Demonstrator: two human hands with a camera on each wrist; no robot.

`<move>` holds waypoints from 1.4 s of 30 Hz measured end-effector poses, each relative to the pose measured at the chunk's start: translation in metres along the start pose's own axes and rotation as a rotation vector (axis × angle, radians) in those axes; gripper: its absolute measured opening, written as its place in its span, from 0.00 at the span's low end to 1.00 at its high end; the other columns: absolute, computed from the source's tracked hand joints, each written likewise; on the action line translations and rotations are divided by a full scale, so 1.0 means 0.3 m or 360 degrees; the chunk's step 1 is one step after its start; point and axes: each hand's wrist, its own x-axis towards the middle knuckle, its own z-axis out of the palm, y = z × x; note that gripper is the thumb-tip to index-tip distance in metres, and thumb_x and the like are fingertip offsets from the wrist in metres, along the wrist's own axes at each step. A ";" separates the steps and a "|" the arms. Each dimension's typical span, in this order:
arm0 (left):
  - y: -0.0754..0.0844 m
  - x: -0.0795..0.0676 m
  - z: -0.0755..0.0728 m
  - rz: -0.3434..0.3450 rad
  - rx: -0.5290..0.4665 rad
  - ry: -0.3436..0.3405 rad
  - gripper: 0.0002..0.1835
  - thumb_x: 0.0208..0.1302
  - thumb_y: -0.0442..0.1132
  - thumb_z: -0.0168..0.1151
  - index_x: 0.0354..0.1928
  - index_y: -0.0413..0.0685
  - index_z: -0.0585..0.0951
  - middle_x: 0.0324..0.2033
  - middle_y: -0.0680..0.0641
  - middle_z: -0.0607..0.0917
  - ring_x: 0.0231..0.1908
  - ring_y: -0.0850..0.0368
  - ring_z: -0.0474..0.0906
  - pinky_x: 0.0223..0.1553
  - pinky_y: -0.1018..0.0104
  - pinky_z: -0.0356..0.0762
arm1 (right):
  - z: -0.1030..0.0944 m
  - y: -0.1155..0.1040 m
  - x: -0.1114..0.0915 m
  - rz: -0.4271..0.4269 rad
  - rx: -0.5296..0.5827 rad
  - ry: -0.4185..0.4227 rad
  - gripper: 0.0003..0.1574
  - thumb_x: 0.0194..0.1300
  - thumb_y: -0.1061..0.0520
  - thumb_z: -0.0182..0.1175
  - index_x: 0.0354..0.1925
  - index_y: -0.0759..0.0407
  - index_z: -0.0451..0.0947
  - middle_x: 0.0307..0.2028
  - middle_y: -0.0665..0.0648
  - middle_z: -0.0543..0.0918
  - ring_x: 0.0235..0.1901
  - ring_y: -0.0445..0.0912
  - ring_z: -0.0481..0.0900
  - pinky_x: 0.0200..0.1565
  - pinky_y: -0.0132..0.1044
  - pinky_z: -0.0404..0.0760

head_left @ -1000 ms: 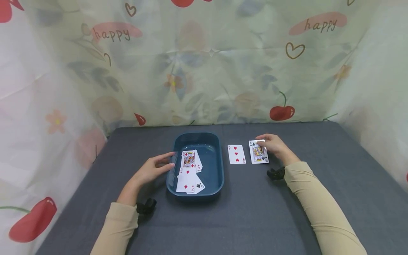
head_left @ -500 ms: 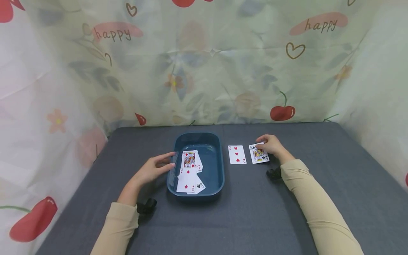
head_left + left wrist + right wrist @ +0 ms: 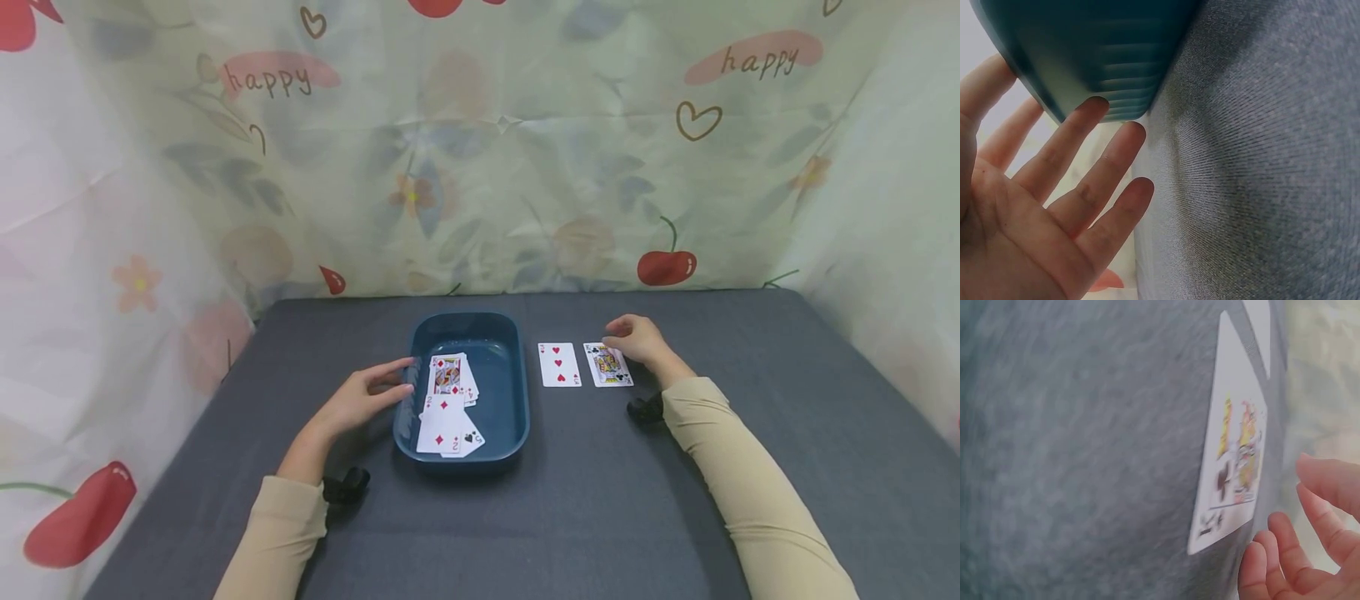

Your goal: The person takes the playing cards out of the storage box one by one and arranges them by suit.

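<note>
King card beside red three, partly behind right hand

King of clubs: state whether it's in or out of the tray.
Out: the king lies face up on the cloth, beside the three of hearts.

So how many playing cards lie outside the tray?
2. Three of hearts on the cloth, right of the dark blue tray; king of clubs right of that, by the right hand. Any card hidden underneath wouldn't show.
</note>
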 end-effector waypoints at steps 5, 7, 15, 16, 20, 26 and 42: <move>0.005 -0.003 -0.002 0.0000 0.0003 -0.0006 0.30 0.64 0.50 0.58 0.67 0.59 0.65 0.62 0.37 0.72 0.63 0.37 0.67 0.59 0.40 0.67 | -0.011 -0.045 -0.021 -0.0061 0.0063 -0.0032 0.25 0.65 0.55 0.55 0.56 0.69 0.69 0.57 0.72 0.71 0.59 0.62 0.68 0.59 0.54 0.68; 0.005 -0.004 -0.003 -0.0003 -0.0001 -0.0006 0.30 0.64 0.51 0.58 0.67 0.60 0.65 0.62 0.38 0.71 0.63 0.36 0.66 0.59 0.39 0.66 | -0.012 -0.070 -0.028 -0.0133 0.0063 -0.0045 0.25 0.65 0.53 0.56 0.55 0.67 0.70 0.56 0.71 0.72 0.58 0.62 0.69 0.58 0.54 0.69; 0.006 -0.002 -0.004 -0.0013 -0.0012 -0.0010 0.32 0.62 0.55 0.59 0.67 0.61 0.65 0.63 0.38 0.71 0.63 0.37 0.66 0.60 0.40 0.66 | 0.023 -0.179 -0.050 -0.0371 0.0209 -0.0159 0.25 0.63 0.48 0.58 0.52 0.63 0.73 0.52 0.65 0.77 0.54 0.56 0.74 0.52 0.48 0.75; 0.006 -0.002 -0.004 -0.0011 -0.0013 -0.0011 0.32 0.62 0.54 0.58 0.67 0.61 0.65 0.63 0.38 0.71 0.63 0.37 0.66 0.60 0.40 0.66 | 0.029 -0.202 -0.057 -0.0343 0.0214 -0.0195 0.25 0.64 0.50 0.57 0.54 0.64 0.72 0.54 0.66 0.76 0.57 0.58 0.72 0.56 0.51 0.73; 0.006 -0.001 -0.002 -0.0004 -0.0017 -0.0015 0.30 0.63 0.51 0.58 0.67 0.60 0.65 0.63 0.38 0.71 0.63 0.37 0.67 0.60 0.40 0.66 | 0.053 -0.272 -0.080 -0.0380 0.0243 -0.0264 0.22 0.65 0.53 0.56 0.54 0.62 0.72 0.55 0.64 0.76 0.57 0.56 0.74 0.56 0.49 0.73; 0.005 0.000 -0.003 -0.0009 -0.0019 -0.0014 0.30 0.64 0.51 0.58 0.67 0.60 0.65 0.63 0.38 0.71 0.63 0.37 0.67 0.60 0.40 0.66 | 0.081 -0.383 -0.122 -0.0510 0.0259 -0.0330 0.21 0.64 0.53 0.58 0.53 0.61 0.74 0.52 0.61 0.78 0.53 0.53 0.77 0.52 0.45 0.75; -0.001 0.006 -0.001 -0.0045 -0.0027 -0.0024 0.31 0.63 0.53 0.57 0.68 0.62 0.64 0.63 0.38 0.70 0.63 0.36 0.66 0.59 0.39 0.66 | 0.216 -0.599 -0.184 -0.0793 0.0308 -0.0498 0.17 0.62 0.57 0.60 0.49 0.61 0.76 0.46 0.60 0.81 0.46 0.50 0.80 0.52 0.40 0.78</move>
